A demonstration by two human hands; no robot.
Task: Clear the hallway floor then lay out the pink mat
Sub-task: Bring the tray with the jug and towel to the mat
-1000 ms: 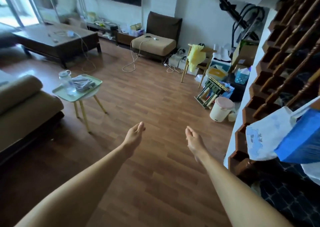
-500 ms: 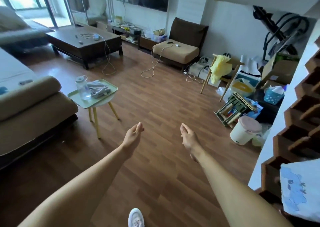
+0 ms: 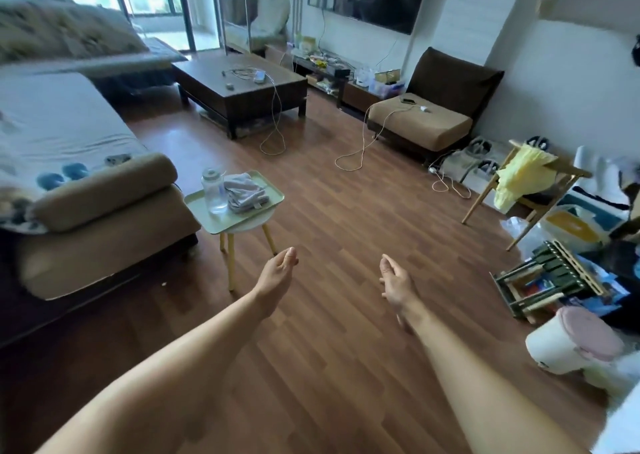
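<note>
1. My left grip (image 3: pixel 277 277) and right grip (image 3: pixel 394 285) are both held out low in the middle of the frame. The fingers are loose and apart, they clasp nothing, and the palms are turned roughly toward each other.
2. The pink mat is nowhere in this view, so I cannot tell which way it lies from either grip, or how its long axis runs.
3. What I can judge is the clearing. The wooden floor (image 3: pixel 346 218) is bare directly under and ahead of my grips.
4. The small table (image 3: pixel 249 225) stands just up and left of my left grip, the nearer one to it.
5. On that table sits a green tray (image 3: pixel 270 184). It holds a clear bottle (image 3: pixel 214 194), upright, and a folded grey cloth (image 3: pixel 246 194) just beside it.
6. A folded stool (image 3: pixel 550 277) lies tipped on the floor at the right edge. It is well apart from my right grip, which I judge the likelier one to reach it.
7. Below it stands a white bin (image 3: pixel 554 346) with its pink lid (image 3: pixel 592 329) on, so its contents are hidden.
8. Farther up the frame two pale cables trail loosely over the boards, one (image 3: pixel 360 148) from the armchair and one (image 3: pixel 273 142) from the dark table.
9. I would take these loose things as what needs lifting before any mat goes down.
</note>
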